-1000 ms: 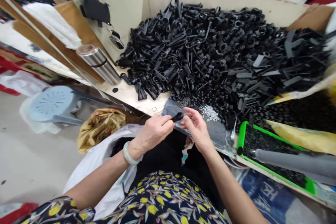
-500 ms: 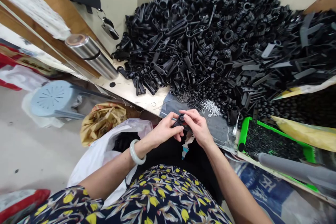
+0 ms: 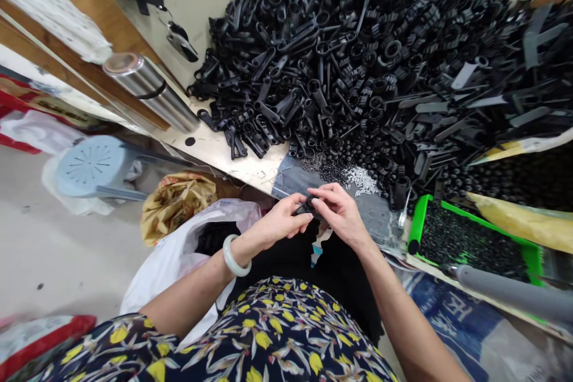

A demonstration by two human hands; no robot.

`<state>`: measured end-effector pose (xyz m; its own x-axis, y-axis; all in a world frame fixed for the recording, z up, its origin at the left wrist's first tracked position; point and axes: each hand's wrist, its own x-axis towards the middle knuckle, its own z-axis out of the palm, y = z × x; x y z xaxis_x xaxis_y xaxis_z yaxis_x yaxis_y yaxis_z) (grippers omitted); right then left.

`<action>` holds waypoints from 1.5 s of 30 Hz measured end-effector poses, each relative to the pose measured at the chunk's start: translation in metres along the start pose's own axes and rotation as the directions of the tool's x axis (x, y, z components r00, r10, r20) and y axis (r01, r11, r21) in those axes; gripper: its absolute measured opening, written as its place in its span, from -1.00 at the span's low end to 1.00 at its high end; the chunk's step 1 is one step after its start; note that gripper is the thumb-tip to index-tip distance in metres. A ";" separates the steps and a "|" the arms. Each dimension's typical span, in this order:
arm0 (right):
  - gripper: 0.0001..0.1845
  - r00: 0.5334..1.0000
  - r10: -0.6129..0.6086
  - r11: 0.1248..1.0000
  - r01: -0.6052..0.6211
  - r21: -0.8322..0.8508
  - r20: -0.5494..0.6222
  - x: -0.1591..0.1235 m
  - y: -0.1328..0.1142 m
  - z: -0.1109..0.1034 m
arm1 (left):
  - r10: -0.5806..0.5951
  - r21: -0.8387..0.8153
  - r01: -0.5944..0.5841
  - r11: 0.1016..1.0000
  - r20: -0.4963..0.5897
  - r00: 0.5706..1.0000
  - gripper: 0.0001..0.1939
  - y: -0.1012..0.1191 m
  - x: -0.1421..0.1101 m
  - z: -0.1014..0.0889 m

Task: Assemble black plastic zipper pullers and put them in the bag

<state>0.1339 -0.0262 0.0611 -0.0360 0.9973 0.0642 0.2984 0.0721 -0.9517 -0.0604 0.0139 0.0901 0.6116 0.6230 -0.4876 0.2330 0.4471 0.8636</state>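
Note:
My left hand (image 3: 278, 224) and my right hand (image 3: 341, 212) meet over my lap at the table's front edge. Both pinch one small black plastic part (image 3: 305, 208) between their fingertips. A pale bangle (image 3: 233, 256) circles my left wrist. Just beyond the hands lies a little heap of small silver pins (image 3: 360, 180) on a grey sheet (image 3: 295, 180). Behind that rises a big pile of black plastic clips and rings (image 3: 358, 59) filling the tabletop.
A steel flask (image 3: 150, 94) lies at the table's left. A green tray (image 3: 474, 240) of tiny black pieces sits at right, a grey handle (image 3: 510, 293) across it. A white bag (image 3: 179, 256) holding black parts hangs by my left arm. A blue stool (image 3: 89, 166) stands on the floor.
The hands closed together on the black part and shifted slightly toward the table edge. The view tilted down, so the pile sits higher in the picture.

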 end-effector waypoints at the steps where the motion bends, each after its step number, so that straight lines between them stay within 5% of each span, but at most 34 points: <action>1: -0.69 0.997 -0.058 0.995 0.062 -0.083 0.045 0.001 -0.001 -0.005 | -0.009 0.042 0.009 0.999 -0.004 1.000 -0.64 0.001 0.000 -0.001; 5: -0.71 0.937 -0.216 0.918 0.290 -0.269 0.274 0.007 -0.005 -0.021 | -0.065 0.128 0.058 0.990 0.050 0.997 -0.60 0.003 -0.003 -0.004; 10: -0.68 0.888 -0.242 0.855 0.386 -0.346 0.392 0.011 -0.003 -0.028 | -0.093 0.027 0.090 0.996 0.139 0.986 -0.61 0.005 -0.007 -0.004; 29: -0.67 0.852 -0.253 0.866 0.411 -0.285 0.458 0.001 -0.011 -0.037 | -0.163 -0.083 0.193 0.978 0.276 0.947 -0.65 0.009 -0.010 -0.003; 45: -0.72 0.855 -0.395 0.772 0.507 -0.382 0.336 -0.008 0.000 -0.026 | -0.152 -0.121 0.175 0.977 0.176 0.973 -0.59 0.003 -0.010 0.001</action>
<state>0.1592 -0.0334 0.0680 -0.4692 0.8191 0.3300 0.5768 0.5672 -0.5878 -0.0649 0.0085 0.0980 0.6922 0.4251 -0.5832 0.2431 0.6235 0.7430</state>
